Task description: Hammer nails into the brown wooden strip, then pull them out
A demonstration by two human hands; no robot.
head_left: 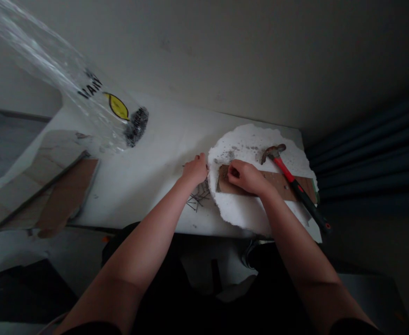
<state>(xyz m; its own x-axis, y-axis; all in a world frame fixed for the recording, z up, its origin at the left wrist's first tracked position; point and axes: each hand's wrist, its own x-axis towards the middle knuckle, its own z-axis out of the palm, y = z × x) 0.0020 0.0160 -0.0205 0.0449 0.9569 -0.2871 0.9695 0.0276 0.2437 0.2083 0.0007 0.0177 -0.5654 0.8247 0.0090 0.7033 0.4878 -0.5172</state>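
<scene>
The right hand [246, 176] is over the left end of a brown board [276, 182]. Its fingers are curled, with the tips down close to the wood, but I cannot tell if they pinch something small. The left hand [195, 170] is just beside the white mat [241, 214], near the mat's left edge. Its fingers are bent too, and I cannot tell if they hold anything.

A messy pile of thin nails [200, 196] lies on the white counter [148, 186], just below the left hand (some of the pile hides behind that hand and wrist). The board lies flat on the mat, which has a wavy edge and gray spots near the top.

A hammer [297, 186] with a red and black handle lies across the right part of the board. Its rusty-looking head is past the board's far side, over the mat, and its handle points toward the bottom right.

Far to the left is a big clear plastic bag [101, 109] with a yellow shape and black letters. Below it is a flat brown piece [64, 200]. A dark curtain [368, 153] hangs on the right.
</scene>
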